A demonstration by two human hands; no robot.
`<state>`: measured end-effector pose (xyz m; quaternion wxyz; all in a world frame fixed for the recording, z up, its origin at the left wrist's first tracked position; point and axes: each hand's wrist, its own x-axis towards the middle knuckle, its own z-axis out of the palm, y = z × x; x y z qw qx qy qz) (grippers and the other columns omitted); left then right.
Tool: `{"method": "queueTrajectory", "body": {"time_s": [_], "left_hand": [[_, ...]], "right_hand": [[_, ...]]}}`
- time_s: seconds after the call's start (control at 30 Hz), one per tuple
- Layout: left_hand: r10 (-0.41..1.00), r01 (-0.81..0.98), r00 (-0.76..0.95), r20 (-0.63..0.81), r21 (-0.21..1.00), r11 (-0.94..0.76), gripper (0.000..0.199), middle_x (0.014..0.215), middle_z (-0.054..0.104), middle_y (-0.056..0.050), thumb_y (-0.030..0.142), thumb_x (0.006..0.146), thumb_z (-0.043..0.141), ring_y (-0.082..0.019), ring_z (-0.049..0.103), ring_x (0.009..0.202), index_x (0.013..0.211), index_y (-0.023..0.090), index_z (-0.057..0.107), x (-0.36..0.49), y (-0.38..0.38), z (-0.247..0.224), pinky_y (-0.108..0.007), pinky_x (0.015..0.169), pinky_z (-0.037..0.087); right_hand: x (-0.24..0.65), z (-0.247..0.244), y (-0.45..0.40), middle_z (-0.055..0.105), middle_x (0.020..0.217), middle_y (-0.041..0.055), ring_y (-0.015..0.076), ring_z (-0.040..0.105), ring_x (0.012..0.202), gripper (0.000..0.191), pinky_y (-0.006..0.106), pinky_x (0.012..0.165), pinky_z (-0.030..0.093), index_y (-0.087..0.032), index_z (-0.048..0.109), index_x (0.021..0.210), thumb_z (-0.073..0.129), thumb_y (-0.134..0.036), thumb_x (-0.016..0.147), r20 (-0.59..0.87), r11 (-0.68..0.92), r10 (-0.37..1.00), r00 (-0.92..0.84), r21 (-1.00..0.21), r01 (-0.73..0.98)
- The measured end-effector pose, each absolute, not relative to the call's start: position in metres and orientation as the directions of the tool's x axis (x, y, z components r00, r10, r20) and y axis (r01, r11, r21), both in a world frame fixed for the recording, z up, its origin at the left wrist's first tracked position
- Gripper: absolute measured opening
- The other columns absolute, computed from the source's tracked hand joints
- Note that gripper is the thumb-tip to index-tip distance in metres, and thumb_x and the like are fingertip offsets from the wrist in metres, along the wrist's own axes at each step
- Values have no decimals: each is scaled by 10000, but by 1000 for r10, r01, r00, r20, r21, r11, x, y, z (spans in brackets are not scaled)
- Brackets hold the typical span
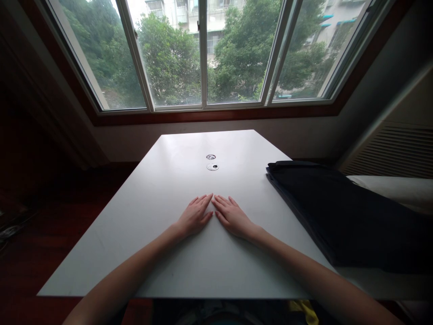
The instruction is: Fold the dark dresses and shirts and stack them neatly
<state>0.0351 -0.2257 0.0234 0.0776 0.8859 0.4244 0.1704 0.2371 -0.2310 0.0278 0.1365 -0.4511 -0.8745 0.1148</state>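
Observation:
My left hand (196, 214) lies flat on the white table (162, 180), palm down, fingers stretched out and holding nothing. Beside it my right hand (233, 215) rests the same way, its fingertips very close to those of the left. Beyond the hands, a round cable-hole cover (211, 167) sits in the tabletop, with a round opening (211, 157) just behind it. To the right of my right hand, dark folded clothing (338, 212) lies in a stack at the table's right side.
A wide window (203, 106) with a brown frame stands behind the table's far edge. A pale rolled item (389, 187) lies behind the dark clothing. Left of the table is a dark red wooden floor (67, 225). Something yellow (304, 311) shows below the near edge.

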Motion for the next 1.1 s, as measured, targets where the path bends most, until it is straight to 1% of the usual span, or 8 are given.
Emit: {"method": "queueTrajectory", "body": {"time_s": [0.13,0.23,0.37,0.5,0.7,0.87,1.1], "left_hand": [[769,712,589,249,291,-639,447,1479,449,-101,342,975,396,-221,364,1402,1397,196,407,35,-226,24,-455,1173,277],[772,710,578,266,304,-636,419,1457,473,-118,339,968,416,-222,379,1392,1356,181,431,35,-225,23,-452,1166,290],[774,714,574,269,297,-633,415,1465,460,-132,343,967,422,-223,387,1387,1347,177,432,34,-224,20,-448,1168,288],[769,715,584,259,285,-638,421,1473,453,-123,341,978,395,-219,372,1397,1361,171,420,34,-225,20,-448,1174,277],[773,718,585,244,287,-634,473,1486,438,-106,338,973,398,-220,362,1403,1421,189,365,35,-226,23,-450,1176,271],[777,716,577,252,300,-630,435,1475,453,-107,351,973,399,-214,364,1402,1378,193,414,34,-225,22,-445,1177,273],[776,720,575,259,290,-630,426,1477,446,-124,348,973,400,-224,373,1397,1362,179,420,34,-225,19,-451,1173,279]], "right_hand": [[237,28,-231,343,1538,91,201,274,1438,533,482,1191,162,-184,358,1490,316,-345,984,143,564,822,-551,-331,756],[237,28,-231,339,1541,87,195,270,1440,532,474,1192,160,-193,350,1494,313,-349,987,146,565,822,-550,-334,755],[237,27,-231,344,1539,91,198,273,1439,527,482,1190,160,-190,363,1487,315,-346,986,149,571,818,-555,-328,753],[237,27,-231,344,1538,90,197,275,1438,532,478,1191,160,-180,359,1489,311,-352,988,152,568,821,-551,-328,755],[237,27,-231,341,1538,94,205,274,1439,532,485,1191,163,-175,370,1484,312,-348,985,145,568,820,-553,-328,755],[237,28,-231,341,1539,91,204,271,1440,533,485,1190,163,-183,354,1492,310,-349,988,149,573,817,-557,-325,752],[237,27,-231,341,1540,83,193,267,1441,524,478,1191,160,-207,357,1491,311,-344,988,154,573,816,-556,-329,750]]}}
